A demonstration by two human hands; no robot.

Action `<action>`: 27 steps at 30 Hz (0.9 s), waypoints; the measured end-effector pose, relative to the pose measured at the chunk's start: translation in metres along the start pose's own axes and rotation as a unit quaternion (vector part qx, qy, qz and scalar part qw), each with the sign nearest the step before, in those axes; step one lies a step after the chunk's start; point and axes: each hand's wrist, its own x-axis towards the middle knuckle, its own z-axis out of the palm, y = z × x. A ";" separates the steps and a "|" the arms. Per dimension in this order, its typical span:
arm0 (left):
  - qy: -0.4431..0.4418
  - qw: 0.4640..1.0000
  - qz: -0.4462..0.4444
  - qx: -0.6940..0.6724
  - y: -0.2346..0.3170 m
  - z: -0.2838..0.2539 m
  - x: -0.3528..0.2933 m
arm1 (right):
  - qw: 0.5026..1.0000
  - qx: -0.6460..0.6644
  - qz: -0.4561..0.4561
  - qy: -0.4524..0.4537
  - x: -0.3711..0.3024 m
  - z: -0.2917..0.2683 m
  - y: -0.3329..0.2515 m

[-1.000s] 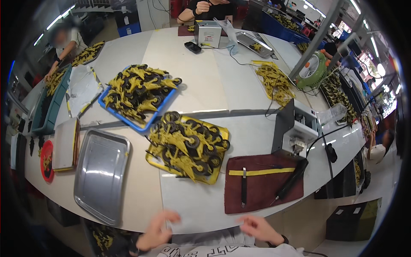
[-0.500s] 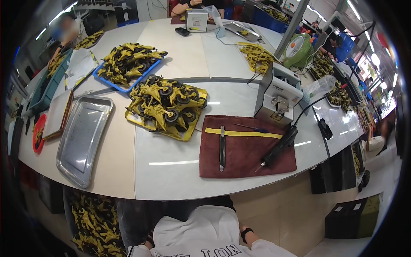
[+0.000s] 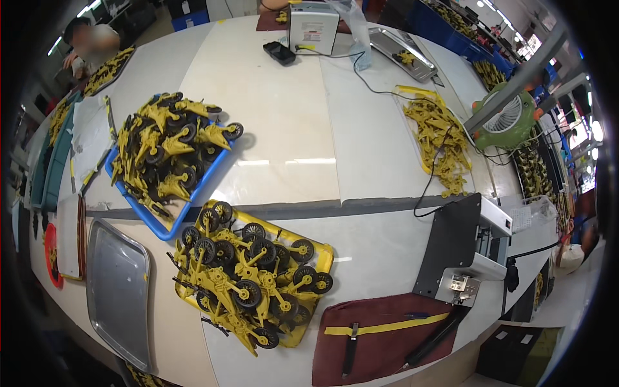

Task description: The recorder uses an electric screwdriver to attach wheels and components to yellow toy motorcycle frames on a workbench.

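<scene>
Both hands are out of sight, so I can't tell their grip or which is nearer the toy motorbikes (image 3: 247, 293), heaped on a slantwise yellow tray (image 3: 325, 257) left of the maroon cloth (image 3: 380, 351).

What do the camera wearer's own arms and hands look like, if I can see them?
Neither the left hand nor the right hand is in view now, and no arms show either. Half a second ago, white sleeves and a black band on the right wrist could be seen; both have since left the picture.
</scene>
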 end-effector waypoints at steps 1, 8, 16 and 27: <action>-0.003 1.000 0.005 -0.004 0.010 0.002 0.009 | 1.000 -0.001 -0.011 0.010 0.004 -0.003 -0.007; -0.028 0.998 0.047 -0.040 0.020 0.013 0.046 | 0.992 -0.016 -0.091 0.089 0.022 -0.006 0.001; -0.011 0.995 0.039 -0.088 0.009 -0.014 -0.015 | 0.979 -0.064 -0.151 0.122 -0.021 0.020 0.031; 0.012 0.976 0.055 -0.209 0.074 0.040 0.001 | 0.931 -0.170 -0.269 0.181 0.014 -0.072 -0.051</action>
